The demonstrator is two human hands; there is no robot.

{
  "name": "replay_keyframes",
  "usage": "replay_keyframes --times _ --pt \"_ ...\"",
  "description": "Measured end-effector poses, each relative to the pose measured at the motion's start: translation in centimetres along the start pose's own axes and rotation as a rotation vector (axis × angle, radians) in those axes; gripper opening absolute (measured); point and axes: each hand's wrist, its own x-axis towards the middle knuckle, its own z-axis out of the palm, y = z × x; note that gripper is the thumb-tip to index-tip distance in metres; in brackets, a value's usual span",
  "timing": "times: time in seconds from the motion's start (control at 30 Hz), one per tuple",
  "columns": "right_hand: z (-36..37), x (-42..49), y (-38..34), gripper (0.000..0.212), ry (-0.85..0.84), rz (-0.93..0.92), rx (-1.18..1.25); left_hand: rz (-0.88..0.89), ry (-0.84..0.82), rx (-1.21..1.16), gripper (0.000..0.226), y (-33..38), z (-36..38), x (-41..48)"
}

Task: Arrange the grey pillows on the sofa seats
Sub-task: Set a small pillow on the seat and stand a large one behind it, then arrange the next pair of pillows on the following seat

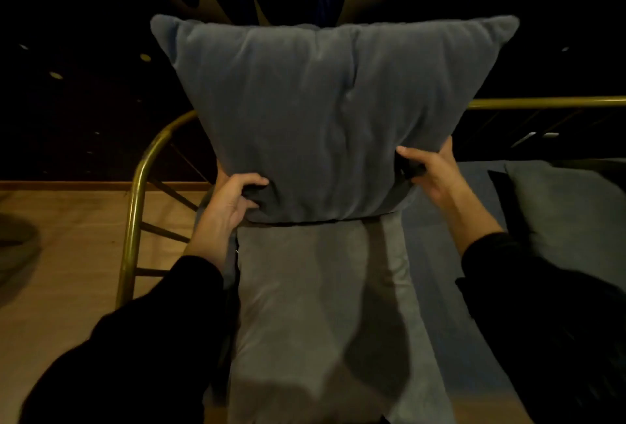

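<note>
A large grey pillow [318,112] stands upright at the far end of the sofa seat [440,254]. My left hand [230,203] grips its lower left corner and my right hand [430,169] grips its lower right corner. A lighter grey pillow [311,305] lies flat on the seat directly below it, its far edge under the upright one. Another dark grey pillow [569,213] leans at the right on the seat.
A curved brass-coloured rail [135,207] frames the sofa's left end, and its straight top bar [548,102] runs right behind the pillow. Wooden floor [67,254] lies left of the rail. The background is dark.
</note>
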Motion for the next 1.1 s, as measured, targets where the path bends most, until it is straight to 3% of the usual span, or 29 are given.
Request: replay_keyframes --times 0.17,0.3,0.43,0.5,0.6,0.73,0.83,1.0,1.1 --pt "-0.7 0.5 0.0 0.085 -0.028 -0.107 0.031 0.085 0.007 -0.048 0.086 1.2 -0.4 0.2" --pt "-0.2 1.1 2.1 0.089 -0.01 -0.018 -0.121 -0.113 0.077 0.009 0.093 -0.4 -1.5 1.4" --pt "-0.6 1.3 4.1 0.081 0.007 0.057 -0.255 -0.22 0.152 0.032 0.075 -2.3 -2.5 1.8" --pt "-0.3 1.8 3.9 0.079 0.033 0.026 -0.32 -0.196 0.166 0.067 0.075 -2.0 -1.6 2.0" --pt "0.6 1.1 3.4 0.079 0.089 -0.006 -0.393 -0.083 0.336 0.171 0.07 -2.2 1.2 1.6" --pt "0.2 -0.3 3.9 0.069 0.122 -0.02 -0.51 0.044 0.464 0.431 0.077 -5.2 6.2 -1.3" --pt "-2.7 -0.9 4.0 0.055 0.066 0.005 -0.699 0.056 0.376 0.586 0.084 -8.9 10.8 -4.6" --pt "-13.2 -0.9 2.9 0.054 0.078 0.034 -0.818 0.159 0.075 0.82 0.053 -16.0 21.0 -8.5" --pt "-22.5 -0.4 1.5 0.052 0.117 0.053 -0.847 0.109 -0.097 0.903 0.042 -19.8 28.8 -10.5"
